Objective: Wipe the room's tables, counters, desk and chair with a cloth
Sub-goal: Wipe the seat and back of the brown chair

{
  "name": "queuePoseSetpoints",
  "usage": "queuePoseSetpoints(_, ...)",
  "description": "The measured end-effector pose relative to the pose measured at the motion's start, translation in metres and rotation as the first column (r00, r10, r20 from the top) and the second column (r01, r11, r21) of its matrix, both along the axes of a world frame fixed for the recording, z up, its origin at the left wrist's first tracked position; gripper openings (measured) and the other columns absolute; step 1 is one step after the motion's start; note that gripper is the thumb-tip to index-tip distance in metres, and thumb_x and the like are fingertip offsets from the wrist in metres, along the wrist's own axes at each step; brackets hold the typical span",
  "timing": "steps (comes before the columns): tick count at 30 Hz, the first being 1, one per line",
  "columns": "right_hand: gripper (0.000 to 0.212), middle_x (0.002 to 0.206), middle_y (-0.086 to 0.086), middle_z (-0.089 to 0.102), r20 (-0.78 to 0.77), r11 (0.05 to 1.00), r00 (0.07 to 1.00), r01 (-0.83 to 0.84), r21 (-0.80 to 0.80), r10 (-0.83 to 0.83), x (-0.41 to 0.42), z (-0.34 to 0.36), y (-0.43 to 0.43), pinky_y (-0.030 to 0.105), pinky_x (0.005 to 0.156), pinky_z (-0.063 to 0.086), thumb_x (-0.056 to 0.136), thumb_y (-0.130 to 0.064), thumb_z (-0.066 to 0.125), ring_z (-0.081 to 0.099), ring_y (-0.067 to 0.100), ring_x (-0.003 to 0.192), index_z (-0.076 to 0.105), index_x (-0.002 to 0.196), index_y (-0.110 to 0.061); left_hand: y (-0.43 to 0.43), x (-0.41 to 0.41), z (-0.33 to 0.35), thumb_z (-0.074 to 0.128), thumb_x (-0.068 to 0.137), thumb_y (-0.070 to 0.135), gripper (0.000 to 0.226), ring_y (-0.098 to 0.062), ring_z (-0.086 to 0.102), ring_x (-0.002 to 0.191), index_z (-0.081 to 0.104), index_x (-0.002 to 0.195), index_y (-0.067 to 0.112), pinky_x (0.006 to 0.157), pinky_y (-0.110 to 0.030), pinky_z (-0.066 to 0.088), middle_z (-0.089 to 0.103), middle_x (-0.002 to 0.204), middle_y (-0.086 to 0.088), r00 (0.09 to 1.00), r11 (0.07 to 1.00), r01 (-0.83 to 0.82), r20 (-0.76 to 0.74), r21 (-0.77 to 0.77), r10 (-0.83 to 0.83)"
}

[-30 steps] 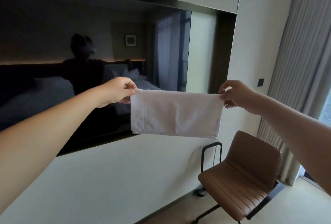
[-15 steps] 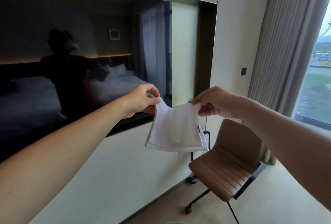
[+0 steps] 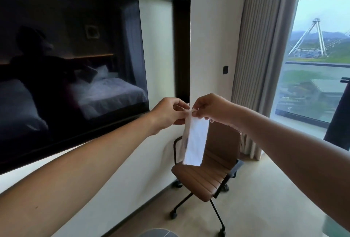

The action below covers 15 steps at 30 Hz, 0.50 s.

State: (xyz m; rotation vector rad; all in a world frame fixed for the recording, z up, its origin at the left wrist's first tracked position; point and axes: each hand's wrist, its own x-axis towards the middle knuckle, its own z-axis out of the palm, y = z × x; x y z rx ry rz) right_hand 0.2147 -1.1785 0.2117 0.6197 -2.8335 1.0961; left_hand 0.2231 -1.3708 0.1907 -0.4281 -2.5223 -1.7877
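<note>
A white cloth (image 3: 195, 142) hangs folded in half, held up in the air in front of me. My left hand (image 3: 170, 112) and my right hand (image 3: 209, 108) pinch its top corners, and the two hands are almost touching. Below and behind the cloth stands a brown padded chair (image 3: 204, 178) on a black wheeled frame, close to the wall.
A large dark TV screen (image 3: 72, 62) is set into the white wall on the left. Beige curtains (image 3: 263, 56) and a tall window (image 3: 320, 56) are on the right. Pale floor (image 3: 265, 208) spreads around the chair. A grey round object (image 3: 159, 233) shows at the bottom edge.
My hands came together, folding the stretched cloth in half so it now hangs narrow. The view swung right and down, bringing the chair and window further into view.
</note>
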Motion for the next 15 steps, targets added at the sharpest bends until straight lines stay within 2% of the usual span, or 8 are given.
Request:
queuePoseSetpoints(2,0.015,0.088,-0.003,0.066,-0.031,1.000,0.999,0.014,0.021,-0.013,-0.004,-0.002,0.031,0.010,0.058,0.043,0.091,-0.017,0.076,0.057,0.009,0.075,0.074,0.105,-0.011,0.034,-0.001,-0.004,0.071,0.094,0.007,0.018,-0.022,0.076,0.092,0.068,0.111,0.002,0.078,-0.026,0.061,0.073,0.109,-0.018,1.000,1.000,0.021,-0.005,0.023,-0.021)
queuePoseSetpoints(5,0.023,0.108,0.002,0.070,-0.057,0.998,0.997,0.054,0.045,-0.052,-0.011,-0.006,0.078,0.031,0.090,0.053,0.089,-0.026,0.078,0.064,0.018,0.100,0.075,0.108,-0.012,0.079,-0.004,-0.008,0.073,0.094,0.016,0.023,-0.019,0.075,0.096,0.069,0.114,0.005,0.078,-0.024,0.060,0.075,0.109,-0.013,0.995,0.992,0.100,0.001,0.078,-0.101)
queuePoseSetpoints(6,0.021,0.110,0.003,0.070,-0.072,0.996,0.996,0.062,0.059,-0.058,-0.012,-0.007,0.093,0.036,0.095,0.053,0.090,-0.027,0.078,0.065,0.021,0.104,0.074,0.105,-0.013,0.093,-0.005,-0.009,0.076,0.092,0.022,0.028,-0.017,0.075,0.097,0.069,0.115,0.007,0.080,-0.025,0.060,0.076,0.109,-0.010,0.990,0.987,0.140,0.002,0.073,-0.141)
queuePoseSetpoints(8,0.015,0.104,0.003,0.071,-0.084,0.996,0.994,0.072,0.043,-0.068,-0.013,-0.011,0.119,0.038,0.091,0.054,0.090,-0.031,0.077,0.066,0.022,0.100,0.073,0.093,-0.016,0.118,-0.009,-0.013,0.082,0.087,0.023,0.034,-0.014,0.074,0.097,0.067,0.116,0.013,0.084,-0.029,0.061,0.076,0.104,-0.004,0.983,0.983,0.184,-0.022,0.020,-0.184)
queuePoseSetpoints(11,0.027,0.080,-0.003,0.064,-0.058,0.994,0.992,0.107,-0.025,-0.109,-0.012,-0.019,0.151,0.026,0.066,0.047,0.086,-0.045,0.078,0.059,0.014,0.077,0.069,0.076,-0.021,0.151,-0.017,-0.021,0.082,0.085,0.018,0.025,-0.010,0.070,0.082,0.065,0.104,0.017,0.081,-0.035,0.062,0.071,0.086,0.002,0.983,0.989,0.141,-0.110,-0.041,-0.145)
queuePoseSetpoints(13,0.041,0.070,-0.004,0.055,-0.018,0.990,0.990,0.140,0.001,-0.140,-0.015,-0.026,0.170,0.023,0.057,0.038,0.086,-0.052,0.074,0.049,0.012,0.065,0.072,0.079,-0.011,0.168,-0.023,-0.024,0.078,0.090,0.021,0.018,-0.014,0.065,0.079,0.064,0.099,0.016,0.076,-0.039,0.059,0.068,0.084,-0.007,0.981,0.989,0.138,-0.130,-0.046,-0.143)
queuePoseSetpoints(15,0.055,0.073,0.002,0.054,0.062,0.984,0.986,0.147,0.104,-0.154,-0.021,-0.034,0.191,0.028,0.062,0.038,0.090,-0.056,0.067,0.048,0.015,0.068,0.074,0.089,-0.001,0.177,-0.031,-0.025,0.074,0.092,0.015,0.012,-0.017,0.060,0.076,0.063,0.097,0.017,0.067,-0.035,0.051,0.065,0.085,-0.012,0.983,0.990,0.135,-0.124,-0.041,-0.139)
